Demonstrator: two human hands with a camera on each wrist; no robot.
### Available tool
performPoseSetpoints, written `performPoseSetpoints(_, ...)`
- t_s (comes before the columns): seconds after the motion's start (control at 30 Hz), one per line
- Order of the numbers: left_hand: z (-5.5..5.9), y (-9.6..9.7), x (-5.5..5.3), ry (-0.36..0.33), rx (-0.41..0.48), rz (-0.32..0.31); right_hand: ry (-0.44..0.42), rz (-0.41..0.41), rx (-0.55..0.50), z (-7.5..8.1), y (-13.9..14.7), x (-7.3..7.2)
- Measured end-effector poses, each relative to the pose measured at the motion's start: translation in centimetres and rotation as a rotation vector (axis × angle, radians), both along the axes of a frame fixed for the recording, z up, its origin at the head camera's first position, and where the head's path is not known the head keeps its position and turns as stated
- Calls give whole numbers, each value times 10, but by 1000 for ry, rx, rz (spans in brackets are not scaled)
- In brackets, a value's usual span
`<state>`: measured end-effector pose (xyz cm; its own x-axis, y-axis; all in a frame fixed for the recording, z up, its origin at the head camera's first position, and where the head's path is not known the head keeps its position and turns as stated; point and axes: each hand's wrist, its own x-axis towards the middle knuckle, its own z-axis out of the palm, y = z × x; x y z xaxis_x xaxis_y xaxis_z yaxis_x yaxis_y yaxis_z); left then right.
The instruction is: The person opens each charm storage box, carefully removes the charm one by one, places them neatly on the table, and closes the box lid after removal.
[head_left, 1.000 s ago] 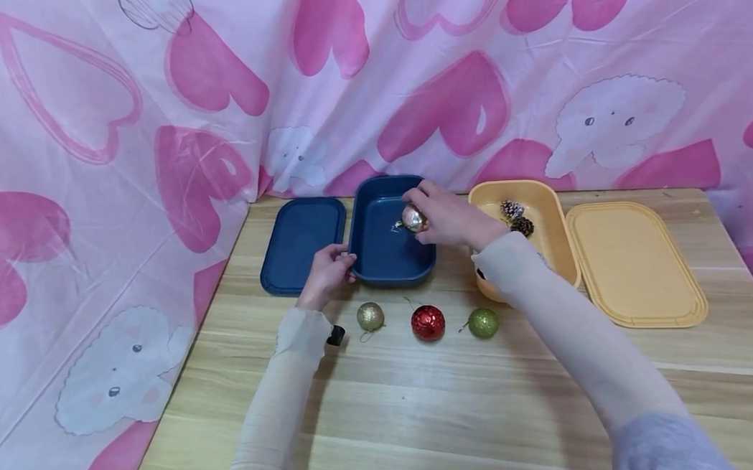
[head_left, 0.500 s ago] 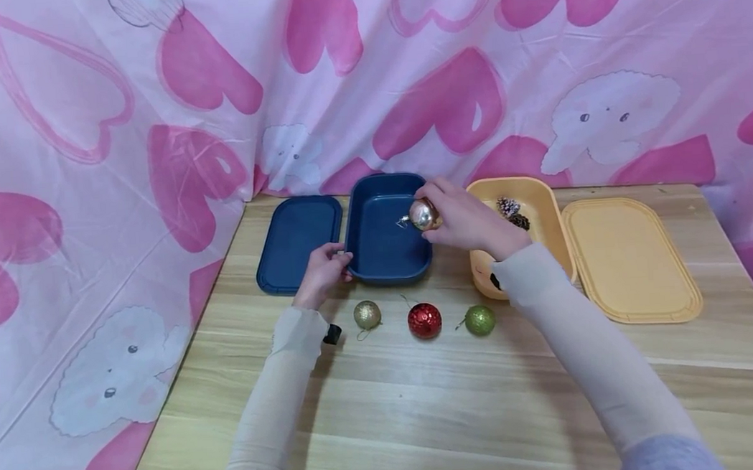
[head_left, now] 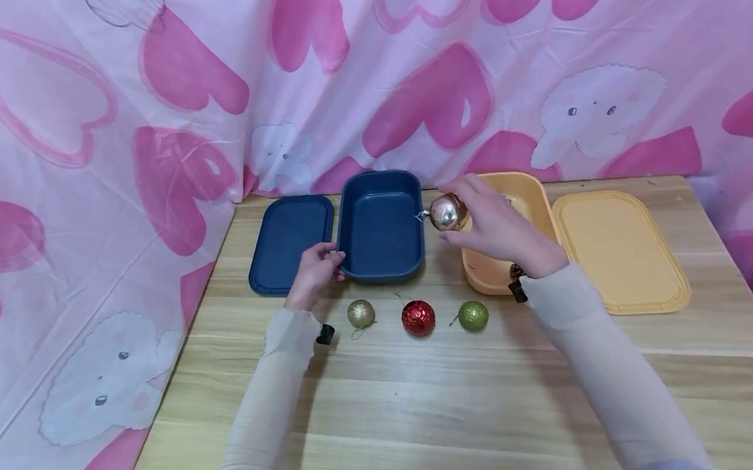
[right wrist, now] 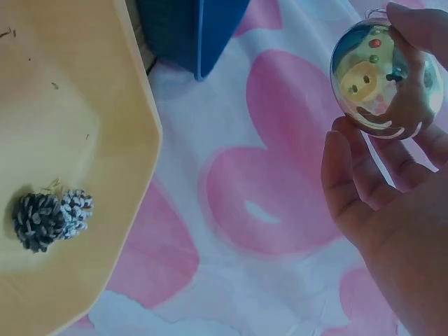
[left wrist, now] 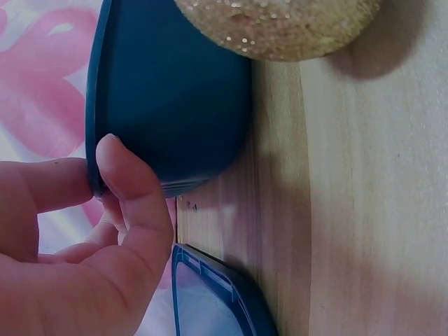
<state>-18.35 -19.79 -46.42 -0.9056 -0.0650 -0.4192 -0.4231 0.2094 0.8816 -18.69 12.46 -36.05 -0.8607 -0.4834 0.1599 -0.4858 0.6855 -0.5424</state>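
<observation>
My right hand (head_left: 495,220) holds a shiny rose-gold Christmas ball (head_left: 448,212) in the air, between the blue box (head_left: 385,274) and the yellow box (head_left: 483,286). Its mirror surface shows clearly in the right wrist view, with thumb and fingers round the ball (right wrist: 385,77). At the blue box's near left corner, my left hand (head_left: 314,271) pinches the rim between thumb and finger, as the left wrist view shows. Two pine cones (right wrist: 49,217) lie inside the yellow box; in the head view my right hand and forearm partly hide that box.
A gold glitter ball (head_left: 360,313), a red ball (head_left: 417,318) and a green ball (head_left: 473,316) lie in a row before the boxes. The blue lid (head_left: 291,244) lies left, the yellow lid (head_left: 620,249) right. A pink heart-patterned cloth (head_left: 318,123) hangs behind the table.
My right hand has carried the rose-gold ball rightward, from over the blue box to the gap before the yellow box. My left hand keeps its pinch on the blue rim. The head view has shifted slightly.
</observation>
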Motion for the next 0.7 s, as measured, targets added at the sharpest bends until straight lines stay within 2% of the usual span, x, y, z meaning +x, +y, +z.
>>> performPoseSetpoints(0.23,-1,-2,0,3,-6,-2,13,-45,-67,3,10,15)
performPoseSetpoints(0.43,-3,-1,-1,9,1,-2,53,-83,-204,2,25,32)
performPoseSetpoints(0.7,-2,-1,-1,5,-3,-6,84,-176,-248,-10,51,61)
